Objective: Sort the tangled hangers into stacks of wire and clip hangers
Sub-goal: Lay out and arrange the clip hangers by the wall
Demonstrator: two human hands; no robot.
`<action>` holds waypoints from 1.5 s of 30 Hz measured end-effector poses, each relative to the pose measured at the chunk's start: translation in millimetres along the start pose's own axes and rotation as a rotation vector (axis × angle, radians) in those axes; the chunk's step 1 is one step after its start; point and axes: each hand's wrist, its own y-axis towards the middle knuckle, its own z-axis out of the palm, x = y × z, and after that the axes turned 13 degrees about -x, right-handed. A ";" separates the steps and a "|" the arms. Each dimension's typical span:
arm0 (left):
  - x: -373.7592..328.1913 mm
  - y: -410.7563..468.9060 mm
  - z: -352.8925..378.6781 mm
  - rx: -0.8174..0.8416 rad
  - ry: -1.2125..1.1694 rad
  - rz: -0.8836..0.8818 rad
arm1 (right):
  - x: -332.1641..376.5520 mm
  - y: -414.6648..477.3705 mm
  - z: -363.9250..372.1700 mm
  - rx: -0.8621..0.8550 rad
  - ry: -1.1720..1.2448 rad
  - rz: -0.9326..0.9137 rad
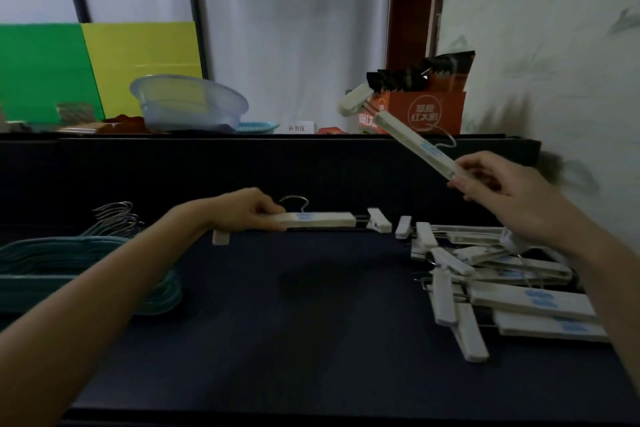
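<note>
The left hand [254, 210] grips one clip hanger [322, 219] flat on the table [277, 340], left of the clip hanger pile [502, 284]. The right hand [498, 191] pinches another clip hanger [412, 142] above that pile (tilted). Wire hangers [69, 263] lie stacked far left.

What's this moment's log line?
left hand: grips level clip hanger | right hand: holds raised clip hanger | wire stack: left | clip pile: right
</note>
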 end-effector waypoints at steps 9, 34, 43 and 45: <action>25.2 14.4 34.0 0.096 0.075 0.047 | 20.6 -14.1 16.1 0.277 -0.081 -0.048; 34.7 7.0 20.1 0.019 0.190 -0.023 | 53.3 -28.3 135.5 0.598 -0.311 -0.237; 22.0 -9.2 11.9 -0.063 0.222 0.038 | 40.1 -31.2 150.2 0.520 -0.324 -0.171; 17.4 -10.0 13.2 -0.072 0.221 0.053 | 38.3 -30.3 150.3 0.504 -0.352 -0.175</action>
